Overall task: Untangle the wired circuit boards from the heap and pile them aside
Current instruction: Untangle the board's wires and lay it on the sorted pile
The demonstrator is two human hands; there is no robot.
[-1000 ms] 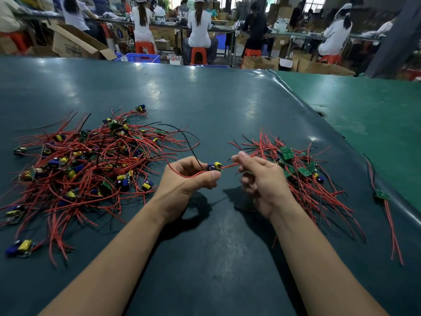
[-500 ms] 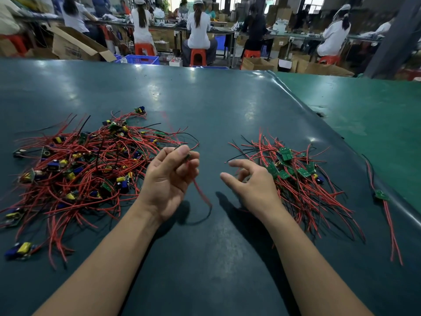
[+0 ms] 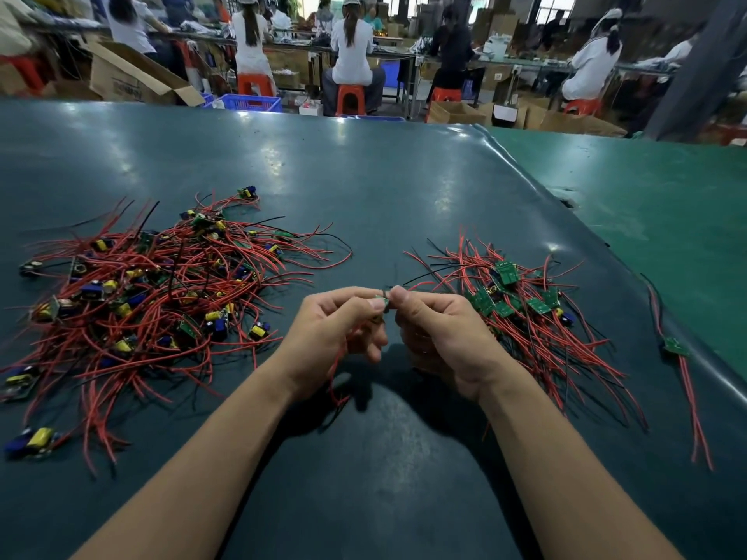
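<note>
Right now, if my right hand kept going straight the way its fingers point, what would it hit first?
Your right hand points left, so it would first meet your left hand, fingertips already nearly touching around the small green circuit board both pinch. Depth looks level.

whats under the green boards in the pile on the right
Under the green boards lie their crossed red and black wires on the dark table mat. The boards' component sides face down, hidden.
</note>
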